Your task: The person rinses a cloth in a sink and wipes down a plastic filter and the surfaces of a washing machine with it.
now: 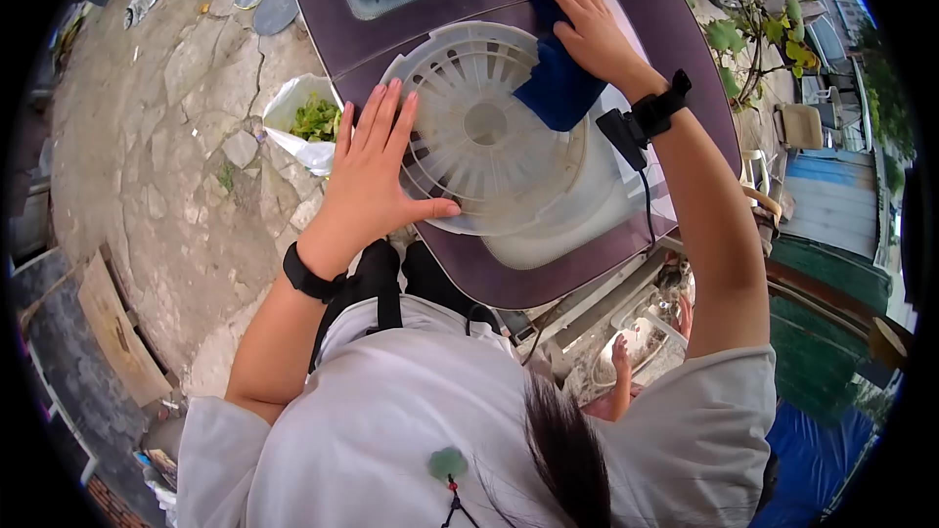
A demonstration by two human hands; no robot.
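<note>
A round translucent plastic piece with radial slots point(486, 124), resembling a shallow basket or lid, lies on the purple-edged table point(391, 34). My left hand point(372, 171) rests at its left rim, fingers spread and thumb along the near edge. My right hand point(599, 37) lies over a dark blue cloth point(558, 88) at the piece's upper right. Its fingers stretch across the top of the cloth, and the lower part hangs over the slotted piece. The cloth hides part of the right rim.
Left of the table stands a white bag point(303, 152) with green leaves. A black cable point(648, 200) runs down near my right wrist. Another person's hand point(621, 362) shows below the table's right side, near a clear tub point(636, 342). A leafy plant point(748, 34) grows at the right.
</note>
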